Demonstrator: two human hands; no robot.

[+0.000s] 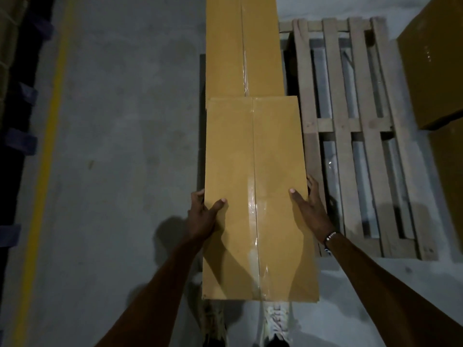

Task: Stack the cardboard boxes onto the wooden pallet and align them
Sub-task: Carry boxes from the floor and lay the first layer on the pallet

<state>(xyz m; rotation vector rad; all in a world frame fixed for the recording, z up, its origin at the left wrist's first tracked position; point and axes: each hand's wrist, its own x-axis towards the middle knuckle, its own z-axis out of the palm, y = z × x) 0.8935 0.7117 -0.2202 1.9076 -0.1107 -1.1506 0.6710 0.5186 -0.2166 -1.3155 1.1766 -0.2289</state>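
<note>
I hold a long taped cardboard box (255, 171) lengthwise in front of me. My left hand (201, 216) grips its left edge, thumb on top. On the right edge sits my right hand (312, 206), thumb on top and fingers down the side. Beyond it lies a second cardboard box (243, 46) end to end with the first, along the left side of the wooden pallet (355, 126). The held box's far end meets that box; its near end reaches out over my shoes. I cannot tell whether it rests on the pallet.
More cardboard boxes (433, 66) stand to the right of the pallet. A yellow floor line (47, 136) runs along the grey concrete on the left, with dark racking beyond it. Bare pallet slats lie right of the boxes.
</note>
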